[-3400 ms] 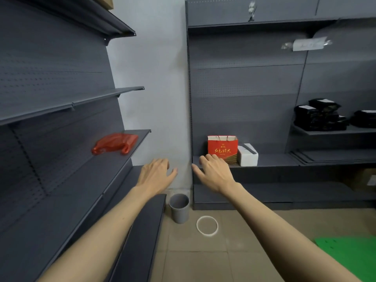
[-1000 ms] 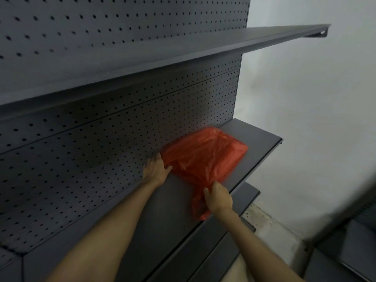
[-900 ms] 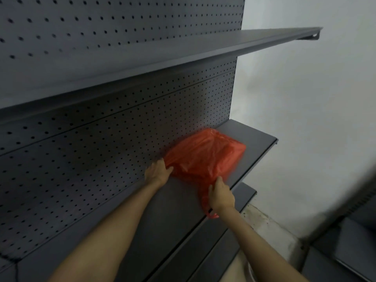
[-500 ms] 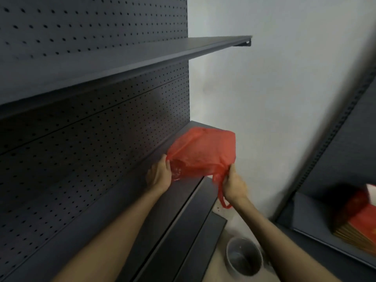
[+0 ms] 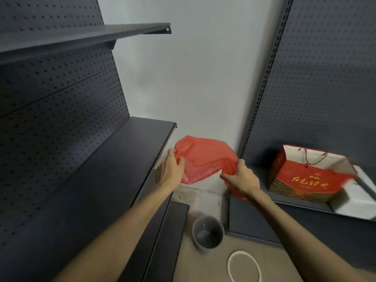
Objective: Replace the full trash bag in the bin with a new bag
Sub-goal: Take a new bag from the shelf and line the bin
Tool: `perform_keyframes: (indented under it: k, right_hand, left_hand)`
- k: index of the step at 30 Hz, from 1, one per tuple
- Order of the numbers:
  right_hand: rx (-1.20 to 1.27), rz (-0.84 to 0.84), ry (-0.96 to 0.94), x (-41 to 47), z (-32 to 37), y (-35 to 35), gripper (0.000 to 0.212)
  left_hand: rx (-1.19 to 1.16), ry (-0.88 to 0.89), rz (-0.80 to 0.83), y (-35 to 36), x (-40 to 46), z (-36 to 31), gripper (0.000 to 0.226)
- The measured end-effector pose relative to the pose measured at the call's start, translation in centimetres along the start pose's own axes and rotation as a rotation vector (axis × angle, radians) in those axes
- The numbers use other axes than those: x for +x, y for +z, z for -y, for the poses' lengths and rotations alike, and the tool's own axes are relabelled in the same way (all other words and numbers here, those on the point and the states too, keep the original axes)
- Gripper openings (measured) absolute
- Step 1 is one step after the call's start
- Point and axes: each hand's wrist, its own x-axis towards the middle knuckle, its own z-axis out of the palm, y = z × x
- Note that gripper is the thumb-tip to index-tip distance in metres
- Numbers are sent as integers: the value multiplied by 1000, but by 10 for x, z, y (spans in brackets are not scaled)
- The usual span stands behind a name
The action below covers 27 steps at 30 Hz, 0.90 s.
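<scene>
Head cam: both hands up w/ fingers gripping the red bag point(image 5: 203, 159), left hand point(image 5: 172, 171) & right hand point(image 5: 243, 180) stretching it above the grey bin point(image 5: 207, 233), which looks unlined w/ white ring point(image 5: 244, 266) beside it on the floor, so lining & ringing remain.

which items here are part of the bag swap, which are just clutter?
Job:
red plastic bag, held by left hand and right hand
grey bin, no liner
white ring on floor beside bin, probably its retainer

Clutter:
red gift bag
white box
dark shelves
</scene>
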Motion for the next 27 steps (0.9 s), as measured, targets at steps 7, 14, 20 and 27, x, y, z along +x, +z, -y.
perform_keyframes:
  k: [7,14,20,27]
  right_hand:
    - [-77,6,-2,-2,-76,-15,27]
    - [-90,85,4,14,-136,-8,32]
    - [83,237,10,47,-177,31,37]
    - [303,361,162,91,-217,107,30]
  left_hand:
    - [-72,-33,155,54,-16,-7,32]
    - [-55,-174,302,108,-25,0,33]
    - [-91,-215,306,164,-33,4,28]
    - [-140,-439,373,235,-30,47,24]
